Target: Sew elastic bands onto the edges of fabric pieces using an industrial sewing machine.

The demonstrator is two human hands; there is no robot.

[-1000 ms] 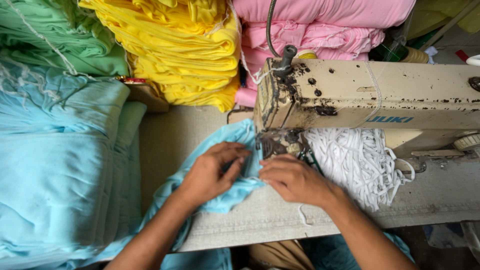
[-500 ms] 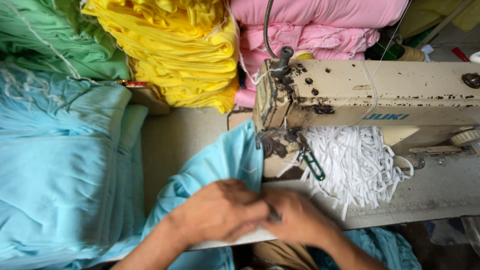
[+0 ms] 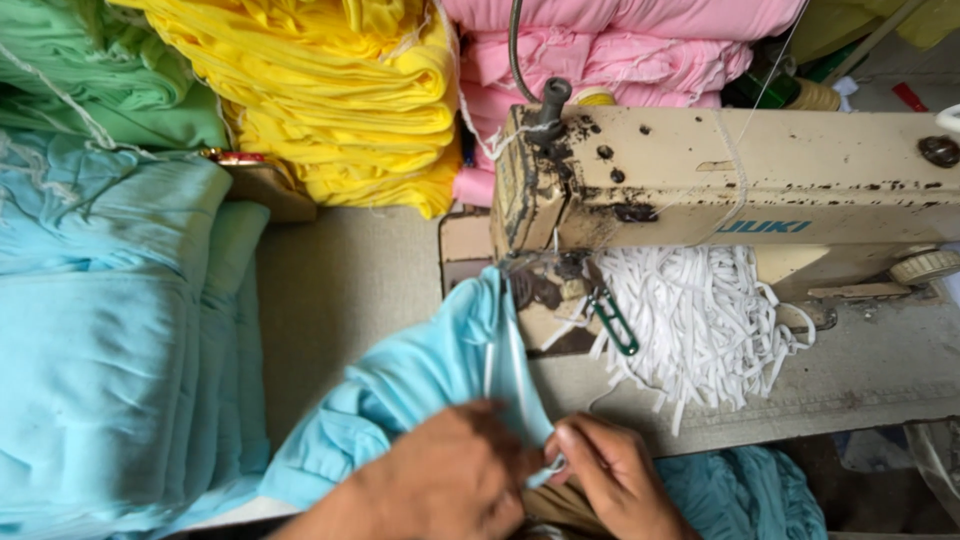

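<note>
Fingers of both hands pinched together on light-blue garment (image 3: pixel 420 390) edge, just in front of sewing machine (image 3: pixel 720 190).
L hand (image 3: pixel 450 490) knuckles-up over the cloth, R hand (image 3: pixel 610 480) beside it, thumb + forefinger nipping the hem w/ white strip. Risk, my read: cloth runs up under machine head, so a tug could snag it there or drag the white elastic pile (image 3: pixel 700 330) and green clipper (image 3: pixel 615 322) beside it.
</note>
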